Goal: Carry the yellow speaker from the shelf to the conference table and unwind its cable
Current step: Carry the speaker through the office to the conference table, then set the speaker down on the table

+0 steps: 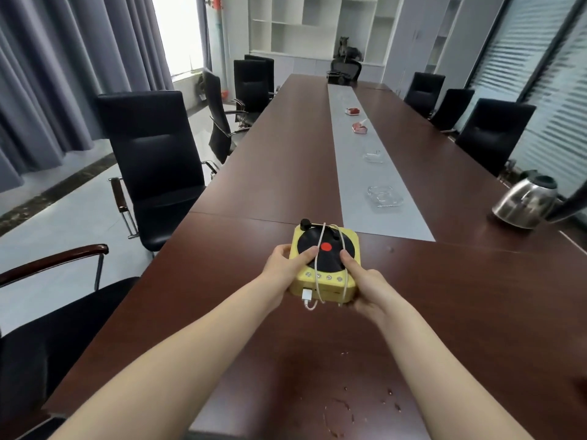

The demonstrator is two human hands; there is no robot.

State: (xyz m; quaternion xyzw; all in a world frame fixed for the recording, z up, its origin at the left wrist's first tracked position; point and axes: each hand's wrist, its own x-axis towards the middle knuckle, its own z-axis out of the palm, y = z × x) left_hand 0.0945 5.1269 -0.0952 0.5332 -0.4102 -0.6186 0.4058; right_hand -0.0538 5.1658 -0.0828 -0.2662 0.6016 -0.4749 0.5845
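Note:
The yellow speaker (320,282), shaped like a small turntable with a black disc and red centre, is over the near end of the dark brown conference table (254,198). A white cable (321,246) is wound around it in loops, and its plug hangs at the front. My left hand (286,265) grips the speaker's left side with the thumb on the disc. My right hand (365,287) grips the right side, thumb on top beside the cable. Whether the speaker rests on the table or hovers just above it is unclear.
A steel kettle (524,203) stands at the table's right edge. Glass ashtrays (385,195) and red-and-white packs (359,128) lie along the grey centre strip (359,173). Black office chairs (158,166) line both sides. White shelves (317,23) fill the far wall.

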